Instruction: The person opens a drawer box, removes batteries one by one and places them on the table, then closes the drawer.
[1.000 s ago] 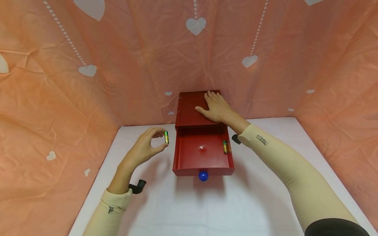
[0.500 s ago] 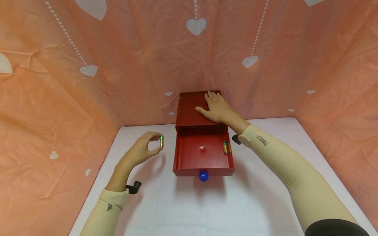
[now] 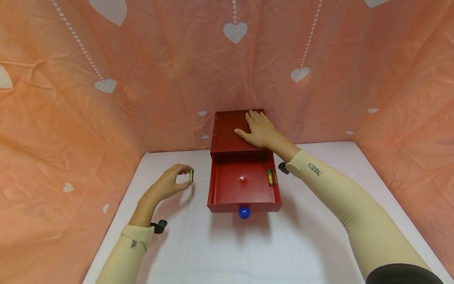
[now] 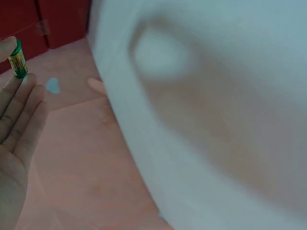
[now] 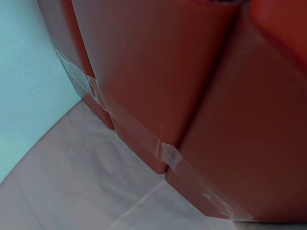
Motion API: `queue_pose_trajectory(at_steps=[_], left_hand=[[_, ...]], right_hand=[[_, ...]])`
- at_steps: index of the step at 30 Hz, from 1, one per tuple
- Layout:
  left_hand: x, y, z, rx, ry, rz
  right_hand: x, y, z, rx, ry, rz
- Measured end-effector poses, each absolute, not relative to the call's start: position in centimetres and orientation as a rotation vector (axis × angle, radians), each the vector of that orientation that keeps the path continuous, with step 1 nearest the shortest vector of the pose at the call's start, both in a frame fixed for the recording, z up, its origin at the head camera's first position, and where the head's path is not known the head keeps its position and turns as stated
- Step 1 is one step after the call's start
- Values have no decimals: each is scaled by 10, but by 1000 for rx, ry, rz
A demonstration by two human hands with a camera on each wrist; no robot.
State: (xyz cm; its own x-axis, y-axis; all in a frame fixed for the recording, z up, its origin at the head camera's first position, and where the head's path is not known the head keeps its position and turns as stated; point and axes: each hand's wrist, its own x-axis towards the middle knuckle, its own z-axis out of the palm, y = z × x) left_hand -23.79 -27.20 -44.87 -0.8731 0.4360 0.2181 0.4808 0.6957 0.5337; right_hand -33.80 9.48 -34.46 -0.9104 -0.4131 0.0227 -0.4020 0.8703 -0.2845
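My left hand [image 3: 167,184] pinches a green and gold battery [image 3: 191,175] between thumb and fingertips, held upright left of the red drawer box [image 3: 227,132]. In the left wrist view the battery [image 4: 17,58] sits between thumb tip and fingertips. My right hand [image 3: 260,130] lies flat on top of the box, fingers spread toward its back edge. Below it the drawer [image 3: 230,193] is pulled out, with a blue round knob [image 3: 244,213] on its front. Another green and gold battery [image 3: 270,177] lies along the drawer's right wall. The right hand is out of its own wrist view.
The box stands on a white table [image 3: 213,252] at its back edge. Orange cloth [image 3: 177,79] with white hearts hangs behind and at both sides. Clear tape [image 5: 139,132] runs along the box's side in the right wrist view.
My left hand has drawn back to the left and slightly nearer, away from the drawer, with the battery in its pinch. My right hand, box and drawer stay as they were.
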Motion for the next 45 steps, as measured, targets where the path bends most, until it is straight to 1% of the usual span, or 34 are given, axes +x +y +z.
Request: queue_pose_trajectory(at_steps=[6, 13, 21, 40, 45], left_hand=[[-246, -277, -464, -748, -2857, -941], [-251, -278, -472, -718, -2911, -976], [-258, -276, -486, -764, -2888, -945], [-269, -273, -509, -670, -3009, -954], [-272, -271, -512, -678, -3014, -931]], right_hand=[[-338, 95, -346, -649, 3007, -447], [-339, 95, -346, -650, 3005, -443], [-337, 95, -344, -651, 3008, -438], [-337, 93, -346, -648, 3009, -426], [-337, 94, -346, -636, 3017, -432]])
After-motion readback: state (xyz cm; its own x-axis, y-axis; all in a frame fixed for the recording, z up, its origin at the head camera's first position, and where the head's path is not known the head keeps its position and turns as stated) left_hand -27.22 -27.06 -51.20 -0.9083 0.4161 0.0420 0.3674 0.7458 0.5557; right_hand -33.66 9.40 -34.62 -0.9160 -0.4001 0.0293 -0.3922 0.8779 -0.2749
